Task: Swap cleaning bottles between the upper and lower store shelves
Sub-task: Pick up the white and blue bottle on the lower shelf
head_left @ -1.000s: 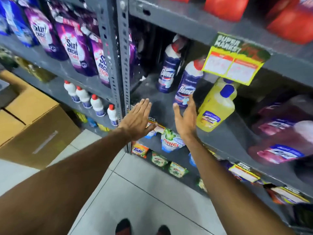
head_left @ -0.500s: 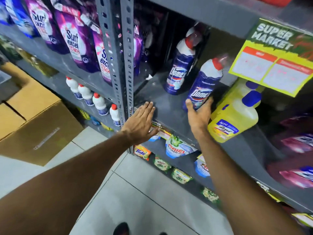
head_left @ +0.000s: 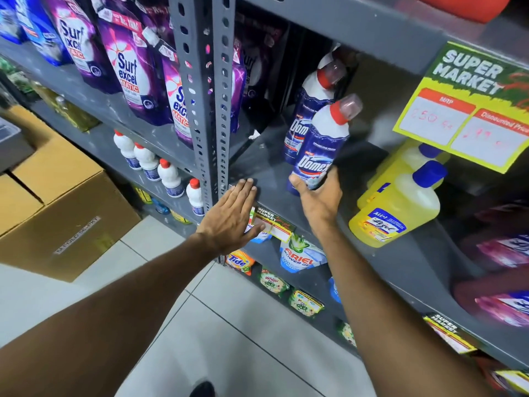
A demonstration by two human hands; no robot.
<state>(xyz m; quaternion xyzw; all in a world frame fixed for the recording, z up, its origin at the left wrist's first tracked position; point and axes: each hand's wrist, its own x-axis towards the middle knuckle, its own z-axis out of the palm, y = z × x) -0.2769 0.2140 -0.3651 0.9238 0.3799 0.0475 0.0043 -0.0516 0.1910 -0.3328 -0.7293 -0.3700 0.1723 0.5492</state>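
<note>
While the left hand (head_left: 234,216) lies flat, right hand (head_left: 317,196) around tilted Domex bottle's (head_left: 323,150) base.

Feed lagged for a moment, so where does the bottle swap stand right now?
Nothing looks swapped yet: no bottle has visibly changed shelves. In hand: the right hand is wrapped around the base of the front Domex bottle, which tilts on the upper shelf; the left hand lies flat on the shelf edge, holding nothing. Left: carry that bottle down, then bring one of the small white bottles up.
</note>
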